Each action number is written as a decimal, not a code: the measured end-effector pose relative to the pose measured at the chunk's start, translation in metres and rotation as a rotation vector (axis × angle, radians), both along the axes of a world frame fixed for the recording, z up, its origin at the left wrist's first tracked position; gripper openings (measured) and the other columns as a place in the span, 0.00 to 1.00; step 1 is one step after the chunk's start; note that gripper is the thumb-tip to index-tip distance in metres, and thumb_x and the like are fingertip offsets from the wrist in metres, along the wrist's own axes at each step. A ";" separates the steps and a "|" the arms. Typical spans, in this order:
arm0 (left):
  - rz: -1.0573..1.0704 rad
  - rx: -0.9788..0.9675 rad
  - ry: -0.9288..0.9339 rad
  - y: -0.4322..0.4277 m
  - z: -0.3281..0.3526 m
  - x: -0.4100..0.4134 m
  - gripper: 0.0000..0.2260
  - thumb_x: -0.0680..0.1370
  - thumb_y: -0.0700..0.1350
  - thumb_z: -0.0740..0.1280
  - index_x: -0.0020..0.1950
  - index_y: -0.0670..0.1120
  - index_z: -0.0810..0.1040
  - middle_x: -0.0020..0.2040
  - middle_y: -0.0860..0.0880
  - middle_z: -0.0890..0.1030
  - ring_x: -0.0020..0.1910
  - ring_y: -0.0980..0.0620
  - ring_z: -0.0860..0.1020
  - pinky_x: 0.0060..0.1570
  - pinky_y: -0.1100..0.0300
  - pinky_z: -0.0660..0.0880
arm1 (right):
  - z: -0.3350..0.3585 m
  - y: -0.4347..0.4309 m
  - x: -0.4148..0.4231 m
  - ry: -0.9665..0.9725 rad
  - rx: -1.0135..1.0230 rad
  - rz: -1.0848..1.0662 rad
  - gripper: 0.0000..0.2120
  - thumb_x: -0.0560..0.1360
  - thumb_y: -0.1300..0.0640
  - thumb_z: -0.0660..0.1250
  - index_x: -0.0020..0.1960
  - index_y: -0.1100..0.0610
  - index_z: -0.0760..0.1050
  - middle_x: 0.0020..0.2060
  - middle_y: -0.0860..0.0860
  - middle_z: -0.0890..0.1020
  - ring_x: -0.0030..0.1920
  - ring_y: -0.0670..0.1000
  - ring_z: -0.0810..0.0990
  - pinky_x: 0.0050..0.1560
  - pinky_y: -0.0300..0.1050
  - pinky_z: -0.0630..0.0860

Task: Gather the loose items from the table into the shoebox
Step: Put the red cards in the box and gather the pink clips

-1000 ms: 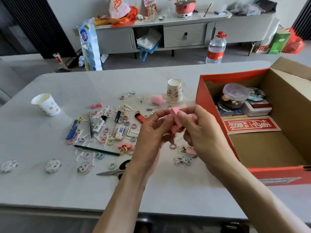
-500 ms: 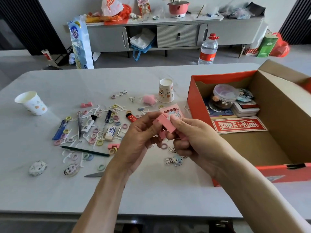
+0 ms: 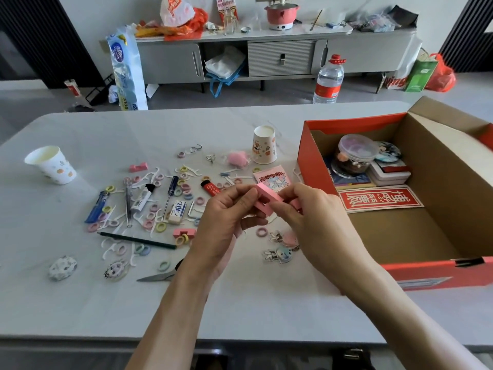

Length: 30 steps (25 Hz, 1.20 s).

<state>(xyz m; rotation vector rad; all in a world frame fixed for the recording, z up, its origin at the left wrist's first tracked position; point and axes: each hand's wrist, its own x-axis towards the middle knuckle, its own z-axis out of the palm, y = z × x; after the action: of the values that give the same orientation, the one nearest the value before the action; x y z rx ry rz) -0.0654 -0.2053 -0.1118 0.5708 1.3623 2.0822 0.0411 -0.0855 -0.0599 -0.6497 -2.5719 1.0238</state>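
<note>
Hands (image 3: 226, 222) (image 3: 314, 222) curled round pink block (image 3: 267, 194)

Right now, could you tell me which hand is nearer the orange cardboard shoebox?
Right. The right hand is just left of the orange cardboard shoebox; the left hand is farther left. Both pinch a pink notched block.

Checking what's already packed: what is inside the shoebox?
Inside the shoebox: a lidded tub, a round badge, a flat tin, a red paper strip. Anything beneath them is covered.
</note>
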 end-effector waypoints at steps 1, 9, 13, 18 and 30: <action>0.006 -0.011 -0.001 0.000 0.000 0.000 0.08 0.75 0.46 0.70 0.51 0.45 0.85 0.42 0.45 0.84 0.39 0.51 0.82 0.39 0.61 0.80 | 0.000 0.001 -0.001 -0.015 -0.021 0.004 0.06 0.77 0.48 0.67 0.50 0.50 0.79 0.37 0.45 0.79 0.37 0.45 0.75 0.34 0.40 0.70; 0.050 -0.075 0.050 0.003 0.002 0.005 0.09 0.74 0.47 0.71 0.53 0.48 0.85 0.40 0.44 0.84 0.35 0.53 0.80 0.33 0.64 0.77 | -0.001 0.003 -0.003 -0.077 -0.132 0.058 0.07 0.78 0.50 0.66 0.45 0.51 0.80 0.36 0.48 0.83 0.29 0.45 0.78 0.38 0.51 0.80; 0.120 -0.098 0.066 0.005 0.003 0.006 0.10 0.73 0.45 0.72 0.53 0.46 0.85 0.40 0.43 0.84 0.34 0.51 0.80 0.32 0.64 0.76 | 0.002 0.001 0.000 -0.117 -0.137 0.055 0.12 0.77 0.43 0.65 0.50 0.52 0.76 0.36 0.47 0.83 0.33 0.42 0.80 0.39 0.43 0.79; 0.110 -0.131 0.056 0.002 0.003 0.003 0.13 0.72 0.45 0.72 0.54 0.41 0.84 0.40 0.43 0.84 0.34 0.50 0.79 0.32 0.64 0.76 | 0.013 0.001 0.006 -0.078 -0.101 0.041 0.18 0.78 0.38 0.54 0.47 0.52 0.67 0.39 0.50 0.79 0.41 0.56 0.76 0.43 0.54 0.74; 0.025 -0.121 0.071 0.003 0.006 0.008 0.09 0.73 0.47 0.72 0.52 0.46 0.84 0.41 0.41 0.84 0.36 0.49 0.80 0.33 0.62 0.77 | -0.007 0.004 -0.004 0.246 -0.144 -0.088 0.08 0.72 0.46 0.72 0.47 0.48 0.79 0.35 0.43 0.83 0.38 0.41 0.81 0.42 0.46 0.79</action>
<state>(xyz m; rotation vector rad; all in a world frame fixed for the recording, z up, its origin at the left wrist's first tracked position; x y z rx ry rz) -0.0572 -0.2023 -0.1060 0.5843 1.5312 2.0003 0.0370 -0.0812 -0.0666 -0.6238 -2.2555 1.1879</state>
